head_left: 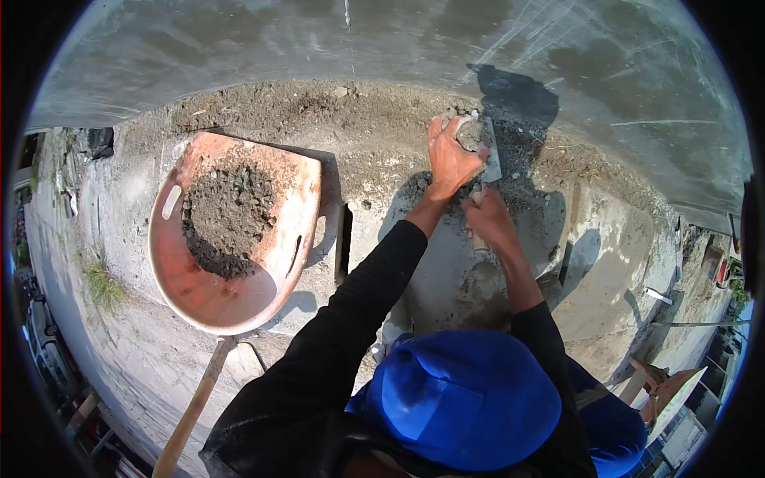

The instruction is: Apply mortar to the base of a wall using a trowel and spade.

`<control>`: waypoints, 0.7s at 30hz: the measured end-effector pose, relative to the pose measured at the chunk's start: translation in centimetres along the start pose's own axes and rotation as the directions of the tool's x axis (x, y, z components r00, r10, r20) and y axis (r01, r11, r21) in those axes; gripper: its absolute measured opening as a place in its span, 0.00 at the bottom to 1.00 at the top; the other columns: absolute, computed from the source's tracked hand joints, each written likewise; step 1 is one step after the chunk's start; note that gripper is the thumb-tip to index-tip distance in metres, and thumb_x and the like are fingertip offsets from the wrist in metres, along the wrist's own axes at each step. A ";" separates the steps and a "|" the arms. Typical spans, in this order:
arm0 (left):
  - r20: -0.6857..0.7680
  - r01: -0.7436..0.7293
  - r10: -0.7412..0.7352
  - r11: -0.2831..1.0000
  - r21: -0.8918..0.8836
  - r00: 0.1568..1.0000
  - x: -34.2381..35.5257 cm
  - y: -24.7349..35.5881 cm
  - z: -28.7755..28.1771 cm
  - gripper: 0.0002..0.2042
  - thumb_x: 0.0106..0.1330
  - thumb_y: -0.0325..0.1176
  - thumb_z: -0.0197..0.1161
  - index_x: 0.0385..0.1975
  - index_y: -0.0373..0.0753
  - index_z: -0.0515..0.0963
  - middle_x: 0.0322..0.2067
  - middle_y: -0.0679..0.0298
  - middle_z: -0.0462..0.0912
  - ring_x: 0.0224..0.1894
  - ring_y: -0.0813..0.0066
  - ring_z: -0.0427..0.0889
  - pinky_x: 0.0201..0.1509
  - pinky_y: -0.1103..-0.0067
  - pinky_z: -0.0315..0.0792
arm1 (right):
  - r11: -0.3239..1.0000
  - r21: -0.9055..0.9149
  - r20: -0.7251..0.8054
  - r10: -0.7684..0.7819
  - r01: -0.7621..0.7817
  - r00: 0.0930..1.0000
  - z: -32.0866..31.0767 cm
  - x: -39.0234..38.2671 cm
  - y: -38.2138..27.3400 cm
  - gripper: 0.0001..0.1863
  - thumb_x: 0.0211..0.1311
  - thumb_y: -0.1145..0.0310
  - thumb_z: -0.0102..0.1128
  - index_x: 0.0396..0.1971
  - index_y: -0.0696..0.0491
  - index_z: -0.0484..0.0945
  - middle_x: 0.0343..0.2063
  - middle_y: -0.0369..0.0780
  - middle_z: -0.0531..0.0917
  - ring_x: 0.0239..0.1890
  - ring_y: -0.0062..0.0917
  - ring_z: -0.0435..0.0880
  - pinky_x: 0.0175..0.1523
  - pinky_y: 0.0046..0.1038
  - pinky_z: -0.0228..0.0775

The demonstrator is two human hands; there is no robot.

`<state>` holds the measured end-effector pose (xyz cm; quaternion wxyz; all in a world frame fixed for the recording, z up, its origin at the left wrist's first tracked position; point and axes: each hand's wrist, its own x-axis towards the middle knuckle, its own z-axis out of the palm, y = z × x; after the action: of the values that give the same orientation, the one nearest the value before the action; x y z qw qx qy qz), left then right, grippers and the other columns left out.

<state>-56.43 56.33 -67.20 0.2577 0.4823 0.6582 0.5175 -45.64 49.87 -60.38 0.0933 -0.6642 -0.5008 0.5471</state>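
A trowel's wooden handle (pixel 480 240) is gripped in my right hand (pixel 491 217), whose fingers are closed round it. The trowel's flat grey blade (pixel 494 151) points away from me, toward the foot of the wall. Just left of the blade, my left hand (pixel 453 159) curls its thumb and fingers round a grey lump of mortar (pixel 470 135), pressing it against or beside the blade; exact contact cannot be made out. Crumbs of mortar and dirt lie around both hands. Both my arms wear dark sleeves.
An orange-pink plastic tub (pixel 299 179) holding crumbly grey mortar (pixel 227 215) stands at left. Near it lies a wooden tool handle (pixel 194 410). A smooth grey wall (pixel 319 52) closes off the far side. Blue cloth (pixel 470 398) fills the near middle. A narrow dark slot (pixel 344 239) opens beside the tub.
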 end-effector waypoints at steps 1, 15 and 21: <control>-0.043 -0.040 0.040 0.999 0.019 0.998 0.0 -0.4 -1.3 0.28 0.43 0.39 0.74 0.49 0.40 0.81 0.51 0.40 0.77 0.61 0.41 0.71 0.66 0.57 0.67 | 0.998 -0.066 0.040 -0.021 0.023 0.999 0.7 -0.6 -0.8 0.10 0.66 0.73 0.56 0.42 0.63 0.69 0.23 0.41 0.79 0.17 0.24 0.79 0.21 0.30 0.72; -0.781 0.122 0.375 0.862 0.492 0.500 -5.6 1.5 -36.8 0.34 0.74 0.47 0.57 0.71 0.29 0.58 0.68 0.43 0.63 0.72 0.52 0.61 0.76 0.59 0.57 | 0.475 -0.504 0.379 -0.629 0.722 0.679 10.4 -5.5 -7.8 0.22 0.62 0.72 0.59 0.55 0.58 0.66 0.26 0.53 0.83 0.29 0.51 0.85 0.33 0.49 0.76; 0.019 -0.164 0.170 0.910 0.381 0.985 -9.4 1.3 -25.5 0.28 0.60 0.27 0.62 0.64 0.35 0.69 0.65 0.45 0.69 0.68 0.42 0.69 0.71 0.57 0.65 | 0.156 -0.774 0.549 -0.316 0.613 0.774 -8.0 -6.0 8.7 0.15 0.67 0.68 0.52 0.52 0.54 0.68 0.35 0.50 0.84 0.32 0.52 0.87 0.37 0.53 0.77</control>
<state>-73.56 36.87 -59.00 0.1093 0.5738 0.7043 0.4034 -33.54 44.50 -59.41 -0.2048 -0.3244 -0.9054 0.1816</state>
